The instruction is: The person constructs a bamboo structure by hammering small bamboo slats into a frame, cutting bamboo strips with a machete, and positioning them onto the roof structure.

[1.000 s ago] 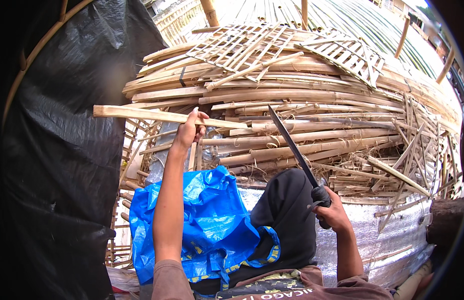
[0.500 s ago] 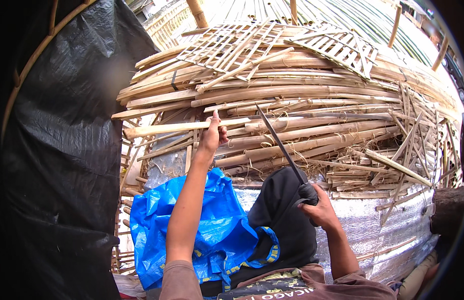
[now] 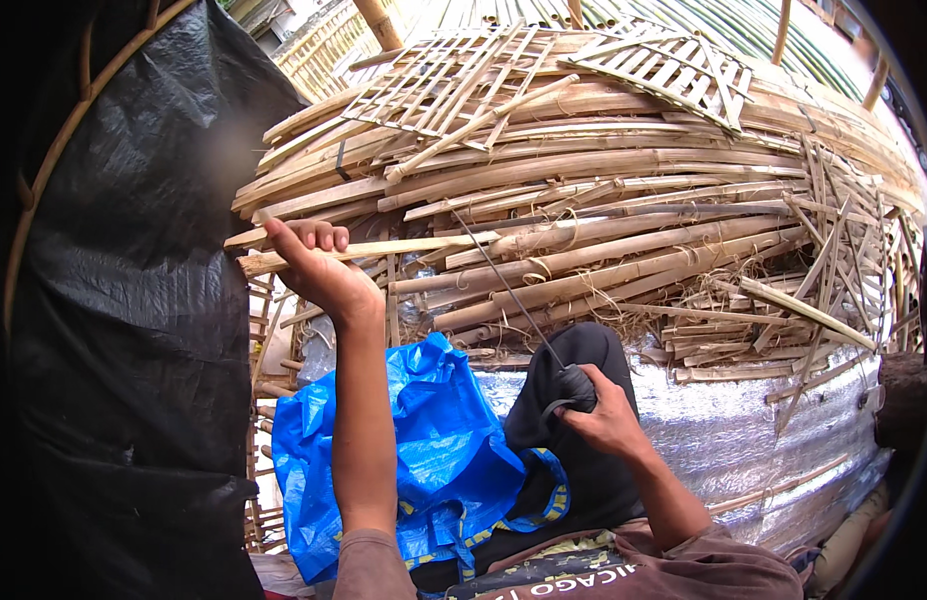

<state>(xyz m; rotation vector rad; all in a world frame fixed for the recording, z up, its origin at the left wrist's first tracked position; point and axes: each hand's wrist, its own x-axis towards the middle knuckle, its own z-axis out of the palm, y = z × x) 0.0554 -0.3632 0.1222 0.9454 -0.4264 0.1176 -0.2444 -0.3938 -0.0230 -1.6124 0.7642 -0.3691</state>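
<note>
A pale split bamboo strip runs sideways in front of me, over a stack of bamboo. My left hand is closed around it near its thick left end, thumb pointing up and fingers curled over. In my right hand is a machete, its dark handle wrapped in black. The long narrow blade slants up and left, its tip just below the strip's right part. Below my left forearm a blue plastic sheet with patterned trim lies across my lap, beside my black-clad knee.
Stacked bamboo slats fill the area ahead, with two lattice panels on top. Loose offcuts heap at the right. A silvery sheet lies on the near right. A black tarp hangs along the left side.
My left hand has slid left along the bamboo strip toward its thick end. My right hand has moved slightly left with the machete, and the blade tip has shifted left.
</note>
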